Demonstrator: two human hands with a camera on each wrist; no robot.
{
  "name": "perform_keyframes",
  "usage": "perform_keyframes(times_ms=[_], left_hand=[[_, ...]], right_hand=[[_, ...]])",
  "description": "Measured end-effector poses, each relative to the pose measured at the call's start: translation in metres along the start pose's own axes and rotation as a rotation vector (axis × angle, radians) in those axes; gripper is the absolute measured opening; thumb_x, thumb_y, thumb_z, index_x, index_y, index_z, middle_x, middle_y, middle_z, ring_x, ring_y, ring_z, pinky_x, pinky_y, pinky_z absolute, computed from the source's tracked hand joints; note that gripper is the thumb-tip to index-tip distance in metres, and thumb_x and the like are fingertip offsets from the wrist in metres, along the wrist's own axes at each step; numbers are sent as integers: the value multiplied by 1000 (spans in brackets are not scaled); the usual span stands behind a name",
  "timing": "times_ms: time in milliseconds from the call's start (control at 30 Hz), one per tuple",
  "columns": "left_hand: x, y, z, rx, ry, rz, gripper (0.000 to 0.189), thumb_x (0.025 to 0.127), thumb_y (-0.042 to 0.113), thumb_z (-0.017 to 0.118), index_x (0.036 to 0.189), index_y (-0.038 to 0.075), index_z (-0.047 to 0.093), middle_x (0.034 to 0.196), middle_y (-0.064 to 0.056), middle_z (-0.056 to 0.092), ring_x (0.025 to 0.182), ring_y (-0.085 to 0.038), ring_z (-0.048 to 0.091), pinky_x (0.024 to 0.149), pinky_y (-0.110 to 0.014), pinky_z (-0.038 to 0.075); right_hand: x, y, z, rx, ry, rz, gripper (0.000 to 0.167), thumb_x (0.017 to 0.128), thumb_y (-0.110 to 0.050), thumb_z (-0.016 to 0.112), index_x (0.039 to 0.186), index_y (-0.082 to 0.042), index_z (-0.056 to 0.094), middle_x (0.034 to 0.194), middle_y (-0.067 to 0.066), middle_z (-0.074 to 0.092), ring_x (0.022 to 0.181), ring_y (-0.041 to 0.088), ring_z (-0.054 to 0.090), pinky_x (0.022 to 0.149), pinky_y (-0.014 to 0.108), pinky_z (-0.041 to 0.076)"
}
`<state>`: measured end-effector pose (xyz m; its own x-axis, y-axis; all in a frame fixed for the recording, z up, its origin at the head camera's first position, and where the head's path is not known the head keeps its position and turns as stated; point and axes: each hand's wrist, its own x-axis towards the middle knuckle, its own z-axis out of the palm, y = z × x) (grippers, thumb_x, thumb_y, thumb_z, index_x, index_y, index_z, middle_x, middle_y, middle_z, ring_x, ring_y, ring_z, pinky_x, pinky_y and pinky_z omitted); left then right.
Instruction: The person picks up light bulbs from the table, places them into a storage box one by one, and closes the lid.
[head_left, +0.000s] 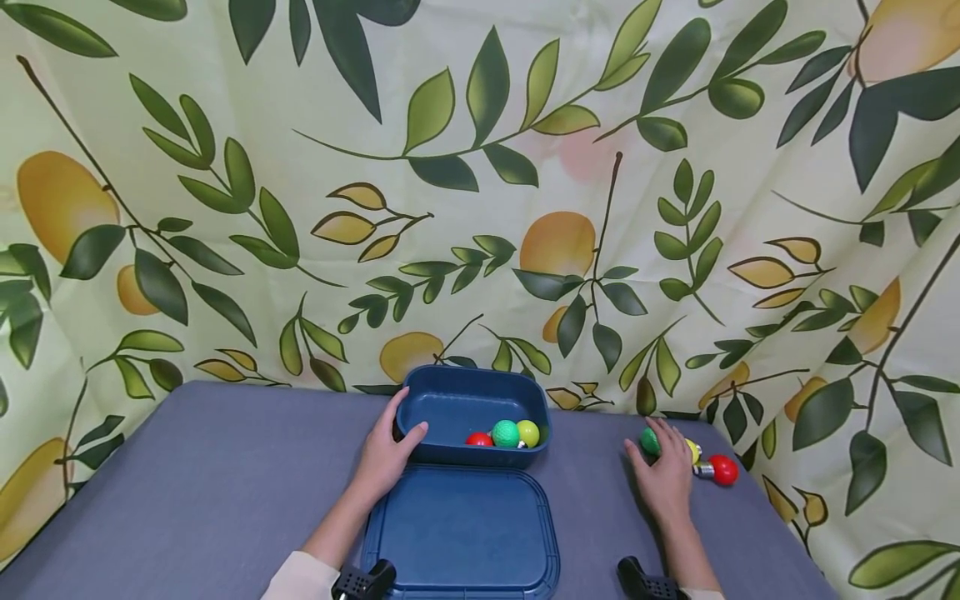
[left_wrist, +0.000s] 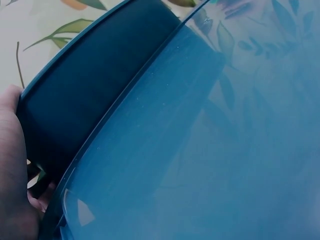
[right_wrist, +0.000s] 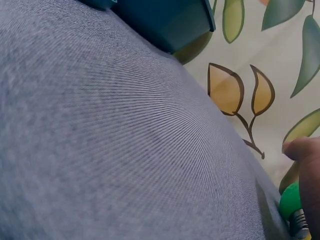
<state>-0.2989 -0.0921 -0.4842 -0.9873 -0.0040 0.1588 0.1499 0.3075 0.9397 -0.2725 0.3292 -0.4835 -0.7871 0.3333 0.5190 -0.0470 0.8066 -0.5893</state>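
- Green bulb (head_left: 649,442): it sits on the tabletop (head_left: 285,467), right of the box (head_left: 450,408), near a yellow bulb (head_left: 693,451) and a red bulb (head_left: 724,469).
- The right hand (head_left: 663,475) is over it, thumb and fingers parted, not closed on it that I can see.
- The left hand (head_left: 385,454) grips the box's near-left corner.
- I'd guess the bulb is light, stiff, perhaps breakable, and apt to roll.
- Best hold: lightly round the dome's widest part, or by the ridged metal base (right_wrist: 299,222).
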Motion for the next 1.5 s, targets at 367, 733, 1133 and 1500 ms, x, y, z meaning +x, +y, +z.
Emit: perform_keyframes(times_ms=[367,733,1133,1500], left_hand=[[1,-2,1,-8,0,9,68,99,31,64,159,28,31,165,-12,32,151,-36,34,120,-63,27],[2,-1,1,0,6,11,68,99,30,64,159,27,32,164,-12,34,150,-36,36,119,-62,29],[1,-2,1,-6,3,14,68,99,30,64,159,28,32,165,-12,34,150,-35,35,120,-61,29],[1,-2,1,-6,1,5,68,99,31,64,159,27,32,165,-11,32,152,-36,33,120,-62,27]], right_hand=[[-3,2,0,-2,-17,40,54,87,-14,76,136,3,57,144,30,51,134,51,42,113,63,30],[-4,4,2,-2,31,35,50,83,-5,76,130,3,62,137,29,57,129,50,46,109,61,32],[-5,4,4,8,62,27,41,81,1,76,121,5,68,131,29,61,123,48,53,103,59,38],[-7,0,3,-22,13,34,43,78,0,76,121,2,70,116,26,66,94,37,64,77,42,45]])
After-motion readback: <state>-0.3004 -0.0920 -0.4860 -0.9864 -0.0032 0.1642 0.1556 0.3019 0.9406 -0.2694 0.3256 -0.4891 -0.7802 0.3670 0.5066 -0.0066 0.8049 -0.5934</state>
